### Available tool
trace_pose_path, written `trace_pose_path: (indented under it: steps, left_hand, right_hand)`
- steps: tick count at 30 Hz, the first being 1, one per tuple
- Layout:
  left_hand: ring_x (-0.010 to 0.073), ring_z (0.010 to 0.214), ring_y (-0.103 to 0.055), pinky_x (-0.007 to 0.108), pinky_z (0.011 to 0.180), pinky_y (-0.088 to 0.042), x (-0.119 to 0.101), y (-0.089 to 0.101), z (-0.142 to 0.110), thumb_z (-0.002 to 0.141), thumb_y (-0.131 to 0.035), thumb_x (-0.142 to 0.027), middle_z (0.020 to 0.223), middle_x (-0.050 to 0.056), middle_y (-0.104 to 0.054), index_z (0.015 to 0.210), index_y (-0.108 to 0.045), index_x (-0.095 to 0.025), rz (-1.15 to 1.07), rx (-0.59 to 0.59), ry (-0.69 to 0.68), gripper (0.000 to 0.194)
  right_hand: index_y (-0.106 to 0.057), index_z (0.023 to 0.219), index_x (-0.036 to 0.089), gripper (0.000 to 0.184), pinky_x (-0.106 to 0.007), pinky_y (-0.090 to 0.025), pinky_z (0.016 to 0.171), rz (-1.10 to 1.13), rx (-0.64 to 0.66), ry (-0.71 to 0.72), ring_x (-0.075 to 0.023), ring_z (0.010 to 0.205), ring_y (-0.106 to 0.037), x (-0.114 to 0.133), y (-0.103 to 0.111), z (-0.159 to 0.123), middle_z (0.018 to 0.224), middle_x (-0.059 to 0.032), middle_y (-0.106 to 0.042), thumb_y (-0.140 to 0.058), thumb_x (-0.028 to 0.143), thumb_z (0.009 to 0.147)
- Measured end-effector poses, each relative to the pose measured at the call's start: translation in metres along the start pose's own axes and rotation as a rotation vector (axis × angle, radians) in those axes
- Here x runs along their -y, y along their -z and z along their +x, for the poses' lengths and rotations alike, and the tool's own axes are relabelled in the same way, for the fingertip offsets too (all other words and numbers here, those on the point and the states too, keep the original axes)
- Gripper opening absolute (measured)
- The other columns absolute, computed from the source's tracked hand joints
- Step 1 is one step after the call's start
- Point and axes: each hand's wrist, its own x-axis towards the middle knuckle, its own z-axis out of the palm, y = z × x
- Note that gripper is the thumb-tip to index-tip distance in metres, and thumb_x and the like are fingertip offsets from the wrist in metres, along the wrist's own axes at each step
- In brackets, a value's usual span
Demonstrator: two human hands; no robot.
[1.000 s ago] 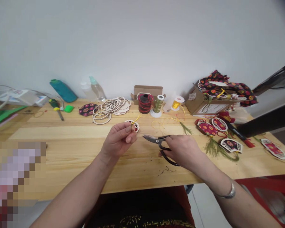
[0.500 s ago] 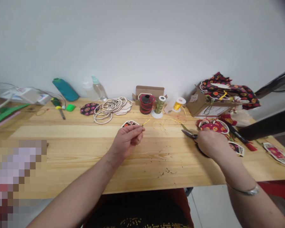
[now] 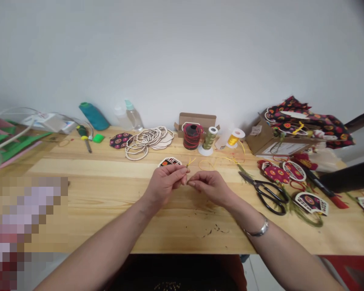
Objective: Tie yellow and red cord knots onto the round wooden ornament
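My left hand [image 3: 166, 184] is closed in a pinch over the middle of the table, holding a thin yellow cord [image 3: 191, 161] whose ends stick up above the fingertips. Close against it, my right hand [image 3: 210, 188] pinches too, its fingertips almost meeting the left ones; what lies between them is too small to make out. Just behind the left hand sits a patterned piece with a pale cut-out rim [image 3: 170, 161], partly covered by the fingers. To the right of both hands, black-handled scissors [image 3: 271, 196] lie on the table, their blades pointing left.
Behind stand a dark red-and-black thread spool [image 3: 191, 137], an olive spool [image 3: 210, 140] and a yellow spool [image 3: 235, 138]. Pale cut-out frames [image 3: 148, 139] lie left. A cardboard box [image 3: 261, 135] with patterned cloth stands right, near finished-looking ornaments [image 3: 311, 203] and a black post [image 3: 346, 173].
My right hand has left the scissors on the table and moved left to meet my left hand. The left hand keeps its pinch on the yellow cord. The view has shifted slightly.
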Motion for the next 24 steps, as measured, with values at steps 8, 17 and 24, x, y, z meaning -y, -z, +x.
trace_pose_path:
  steps: [8,17,24]
  left_hand:
    - [0.0046,0.040,-0.033,0.021,0.041,-0.020,0.002,-0.001,0.005,0.063,-0.075,-0.030,0.048,-0.002,-0.057,0.060,-0.069,-0.013,0.266,-0.135,0.048,0.018]
    - [0.0113,0.047,-0.050,0.023,0.050,-0.037,-0.001,-0.004,-0.003,0.071,-0.066,-0.021,0.048,0.000,-0.062,0.060,-0.073,-0.018,0.627,0.322,0.058,0.013]
    - [0.0132,0.052,-0.056,0.026,0.054,-0.040,-0.002,-0.002,-0.004,0.070,-0.071,-0.025,0.052,0.003,-0.066,0.071,-0.076,-0.018,0.376,0.327,-0.012,0.009]
  right_hand:
    - [-0.065,0.087,0.015,0.023,-0.029,-0.034,0.061,-0.970,-0.073,0.700,-0.0133,0.060,-0.049,0.003,0.007,-0.012,0.064,-0.0028,-0.060,-0.042,0.013,0.091]
    - [-0.066,0.079,0.015,0.019,-0.028,-0.040,0.064,-0.466,-0.098,0.482,-0.0137,0.069,-0.052,0.013,0.025,-0.007,0.071,-0.0044,-0.061,-0.050,0.019,0.088]
    - [-0.068,0.066,0.015,0.018,-0.023,-0.038,0.055,0.389,-0.020,-0.208,-0.0076,0.054,-0.050,-0.003,0.023,0.004,0.060,0.0012,-0.062,-0.074,0.032,0.064]
